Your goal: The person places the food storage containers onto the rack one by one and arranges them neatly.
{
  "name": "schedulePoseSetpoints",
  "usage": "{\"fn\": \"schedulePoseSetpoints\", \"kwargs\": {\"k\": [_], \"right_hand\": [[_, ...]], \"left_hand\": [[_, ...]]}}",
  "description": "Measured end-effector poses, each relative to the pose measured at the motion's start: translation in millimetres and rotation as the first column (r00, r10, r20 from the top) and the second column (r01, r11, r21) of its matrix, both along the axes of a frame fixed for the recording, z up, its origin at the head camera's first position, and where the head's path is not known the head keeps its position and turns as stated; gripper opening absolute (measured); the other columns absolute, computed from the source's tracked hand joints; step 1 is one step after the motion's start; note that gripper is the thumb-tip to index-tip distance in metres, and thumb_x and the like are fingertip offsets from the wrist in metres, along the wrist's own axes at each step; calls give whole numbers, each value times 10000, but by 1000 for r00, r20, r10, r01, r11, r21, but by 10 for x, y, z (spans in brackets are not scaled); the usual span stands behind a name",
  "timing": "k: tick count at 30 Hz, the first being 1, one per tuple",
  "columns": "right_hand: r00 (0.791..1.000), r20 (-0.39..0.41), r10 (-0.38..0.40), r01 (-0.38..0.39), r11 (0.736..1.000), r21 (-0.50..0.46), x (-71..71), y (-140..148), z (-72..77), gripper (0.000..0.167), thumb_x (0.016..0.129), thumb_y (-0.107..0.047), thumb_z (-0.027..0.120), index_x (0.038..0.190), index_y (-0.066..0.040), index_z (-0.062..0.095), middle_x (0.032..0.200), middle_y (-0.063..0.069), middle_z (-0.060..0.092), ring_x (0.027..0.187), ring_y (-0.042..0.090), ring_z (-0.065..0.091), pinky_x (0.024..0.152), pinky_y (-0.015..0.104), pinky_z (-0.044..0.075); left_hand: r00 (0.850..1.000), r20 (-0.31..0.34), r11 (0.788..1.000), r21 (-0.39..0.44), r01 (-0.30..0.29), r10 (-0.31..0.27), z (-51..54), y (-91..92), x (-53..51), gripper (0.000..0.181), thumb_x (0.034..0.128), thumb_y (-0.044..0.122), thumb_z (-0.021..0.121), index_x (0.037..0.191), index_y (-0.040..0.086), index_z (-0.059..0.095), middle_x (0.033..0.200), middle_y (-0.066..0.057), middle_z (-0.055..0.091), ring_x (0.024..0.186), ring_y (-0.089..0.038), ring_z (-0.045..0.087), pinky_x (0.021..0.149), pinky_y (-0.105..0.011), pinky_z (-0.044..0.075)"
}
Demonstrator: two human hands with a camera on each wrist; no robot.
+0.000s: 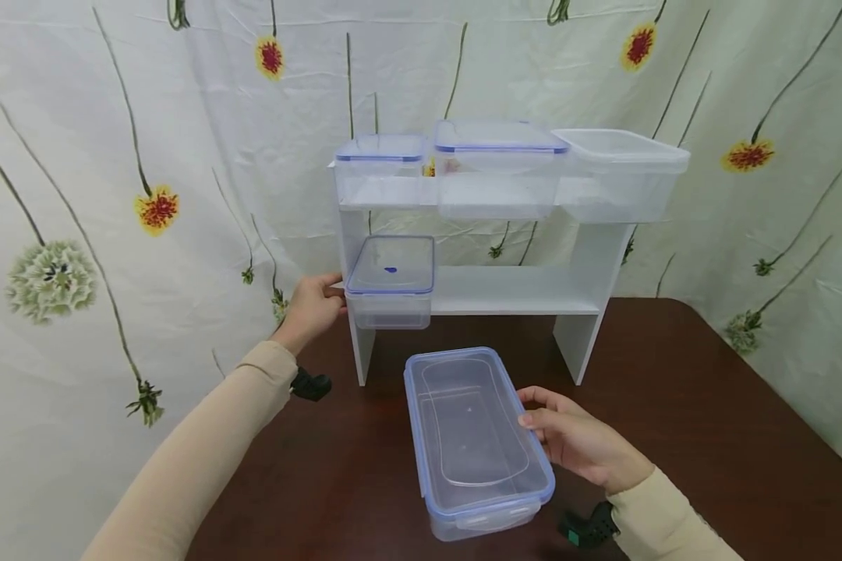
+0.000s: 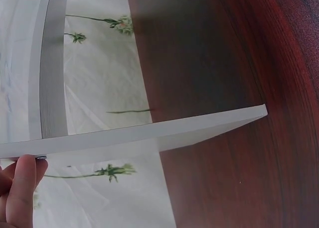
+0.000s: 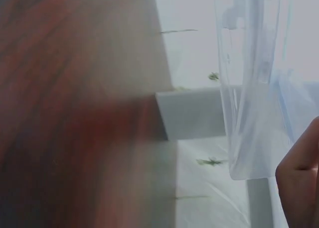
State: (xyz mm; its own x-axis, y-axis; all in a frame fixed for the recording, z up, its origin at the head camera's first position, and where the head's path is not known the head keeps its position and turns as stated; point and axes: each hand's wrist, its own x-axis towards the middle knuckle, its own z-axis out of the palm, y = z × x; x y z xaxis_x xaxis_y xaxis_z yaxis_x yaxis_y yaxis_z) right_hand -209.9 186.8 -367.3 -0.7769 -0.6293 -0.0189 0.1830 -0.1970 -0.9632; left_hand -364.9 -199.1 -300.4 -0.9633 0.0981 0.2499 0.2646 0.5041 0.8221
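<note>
My right hand [image 1: 582,440] grips a clear plastic food container [image 1: 473,436] with a blue-rimmed lid by its right side, thumb on the rim. The container is tilted in front of the white shelf [image 1: 512,292]. In the right wrist view, the container's clear wall [image 3: 249,138] stands beside my fingers [image 3: 301,183]. Against the outer face of the shelf's left side panel rests my left hand [image 1: 316,308]. The left wrist view shows bent fingers [image 2: 22,188] touching that panel [image 2: 149,131], with a small dark shiny spot at their tips. Whether they pinch anything is unclear.
On the shelf's middle board, at left, sits a lidded container [image 1: 390,280]. Along the top stand a small lidded container [image 1: 379,167], a larger one [image 1: 498,171] and a white-rimmed tub [image 1: 620,175]. Below is a dark brown table [image 1: 673,405], with a flowered curtain [image 1: 203,117] behind.
</note>
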Motion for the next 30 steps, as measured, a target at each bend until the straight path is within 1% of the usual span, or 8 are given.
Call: {"fn": "schedulePoseSetpoints", "kwargs": {"k": [4,9,14,18,21,23,27,30], "right_hand": [[999,-26,-27,27,1000,-5,26,172,118,231,1022,-44,465,1231,-143,482,923,-51,724,796,83,719,698,245,591],[991,-48,-123,124,992,13,4,391,255,229,1041,-64,443,1244,-159,490,963,-55,716,821,84,708,716,267,599],[970,-61,-235,236,972,16,-83,528,422,208,1051,-94,440,1196,-171,568,971,-45,708,828,103,702,722,300,615],[950,-67,-306,309,951,27,-178,550,580,182,1050,-112,459,1186,-153,572,952,-37,703,815,107,690,704,273,609],[945,-73,-319,321,947,16,-254,546,669,177,1049,-110,461,1172,-141,584,931,-34,704,803,106,685,698,254,603],[947,-73,-314,314,949,-5,-311,542,709,184,1047,-102,458,1154,-137,604,912,-30,705,789,106,682,694,248,599],[945,-58,-322,320,947,-36,-434,512,763,203,1048,-94,449,1107,-135,638,877,-28,700,761,100,674,685,242,590],[939,-47,-342,341,940,-28,-526,491,794,205,1053,-102,449,1086,-136,648,865,-26,691,757,99,666,689,240,580]], "left_hand": [[1000,0,1000,3,-8,8,-20,-18,15,557,943,-76,405,1497,-20,421,1334,-278,614,1187,-356,653,865,-323,607],[1000,1,1000,15,-7,7,-11,4,4,565,943,-79,398,1504,-14,409,1327,-280,617,1182,-357,655,850,-286,605],[1000,7,1000,29,2,-3,-7,8,4,567,942,-94,387,1505,-27,398,1340,-290,603,1197,-368,644,861,-287,602],[1000,8,999,34,10,-11,-4,-8,18,565,942,-99,398,1502,-23,406,1363,-286,588,1212,-369,634,846,-266,602],[1000,7,999,37,12,-12,-9,-10,17,565,940,-98,404,1500,-21,410,1369,-279,586,1212,-366,634,830,-247,601],[1000,5,999,36,10,-10,-12,-5,10,564,939,-94,404,1499,-24,412,1360,-281,593,1207,-368,637,825,-247,602],[1000,0,1000,22,3,-3,-14,0,-5,572,932,-87,402,1500,-23,411,1336,-279,611,1187,-361,650,829,-260,605],[1000,-4,1000,19,2,-2,-12,-2,-14,574,928,-90,395,1498,-27,410,1317,-288,619,1175,-368,655,823,-255,605]]}}
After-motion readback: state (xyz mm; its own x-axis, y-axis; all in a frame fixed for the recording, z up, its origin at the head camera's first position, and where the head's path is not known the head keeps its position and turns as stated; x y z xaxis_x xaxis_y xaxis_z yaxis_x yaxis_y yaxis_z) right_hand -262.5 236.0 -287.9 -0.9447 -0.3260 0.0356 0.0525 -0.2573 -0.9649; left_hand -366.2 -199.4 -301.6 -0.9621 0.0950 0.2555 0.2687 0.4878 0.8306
